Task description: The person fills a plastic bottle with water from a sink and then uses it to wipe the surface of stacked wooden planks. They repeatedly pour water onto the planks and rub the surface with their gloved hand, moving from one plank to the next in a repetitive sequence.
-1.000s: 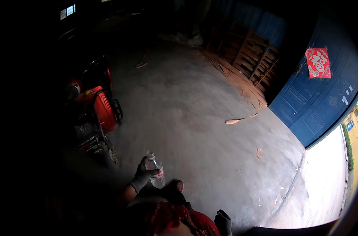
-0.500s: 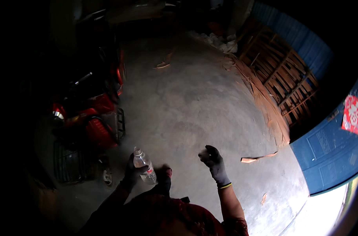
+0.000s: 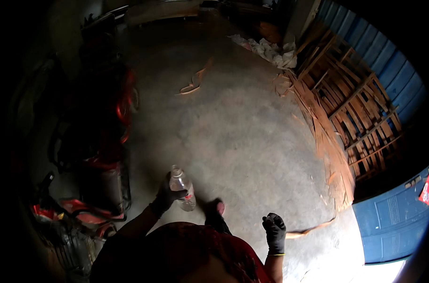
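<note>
A clear plastic bottle (image 3: 184, 191) with a bit of red on it stands nearly upright in my left hand (image 3: 166, 195). The dark-gloved fingers wrap round its side, and the bottle's neck points away from me. Whether a cap sits on the neck is too small to tell. Lower right, my right hand (image 3: 274, 231) is in a dark glove with a yellow cuff edge. Its fingers are curled closed, and anything inside them is hidden. It is raised above the concrete floor, apart from the bottle.
Red motor vehicles (image 3: 101, 160) stand in shadow on the left. Wood strips (image 3: 325, 137) lie along the right, beside a slatted wooden rack (image 3: 360, 113) and blue metal sheeting (image 3: 384, 56). A blue door (image 3: 388, 226) is at lower right, white sacks (image 3: 275, 54) far off.
The view has shifted as I move. The bottle stays in my left hand, now a little further right. My right hand has moved lower and further right, its fingers curled in more.
</note>
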Available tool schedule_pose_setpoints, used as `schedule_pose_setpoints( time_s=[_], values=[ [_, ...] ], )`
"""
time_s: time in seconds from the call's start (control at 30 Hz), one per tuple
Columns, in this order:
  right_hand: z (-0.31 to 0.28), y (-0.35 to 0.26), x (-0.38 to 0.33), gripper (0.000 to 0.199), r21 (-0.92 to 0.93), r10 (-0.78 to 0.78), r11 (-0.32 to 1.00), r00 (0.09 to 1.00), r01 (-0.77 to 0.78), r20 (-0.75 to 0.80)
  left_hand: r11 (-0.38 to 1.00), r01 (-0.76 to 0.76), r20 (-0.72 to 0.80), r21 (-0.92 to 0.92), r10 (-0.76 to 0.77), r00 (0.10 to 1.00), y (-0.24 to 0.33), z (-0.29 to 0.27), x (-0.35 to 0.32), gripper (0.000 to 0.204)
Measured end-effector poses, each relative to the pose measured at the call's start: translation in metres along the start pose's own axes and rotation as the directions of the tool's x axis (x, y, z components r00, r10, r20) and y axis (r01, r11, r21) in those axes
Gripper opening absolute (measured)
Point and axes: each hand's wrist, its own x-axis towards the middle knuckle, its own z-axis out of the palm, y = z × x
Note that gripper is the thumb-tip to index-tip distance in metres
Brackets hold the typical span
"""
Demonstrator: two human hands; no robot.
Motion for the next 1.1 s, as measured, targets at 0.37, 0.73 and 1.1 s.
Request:
schedule_pose_setpoints(
  time_s=[0.37, 0.73, 1.1],
  values=[
    [0.184, -0.142, 0.379, 0.027, -0.170, -0.041, 0.977, 0.894, 0.130, 0.447, 0.999, 0.032, -0.234, 0.009, -0.029, 0.972, 0.028, 0.035, 0.285, 0.067],
    [0.241, -0.211, 0.682, 0.025, -0.223, -0.047, 0.969, 0.967, 0.104, 0.250, 0.992, -0.008, -0.128, 0.130, 0.025, 0.991, 0.007, 0.059, 0.643, 0.078],
    [0.315, -0.257, 1.011, 0.041, -0.411, -0.091, 0.891, 0.962, 0.194, 0.258, 0.998, 0.003, -0.109, 0.060, 0.004, 0.994, 0.018, 0.080, 1.013, 0.076]
  ],
)
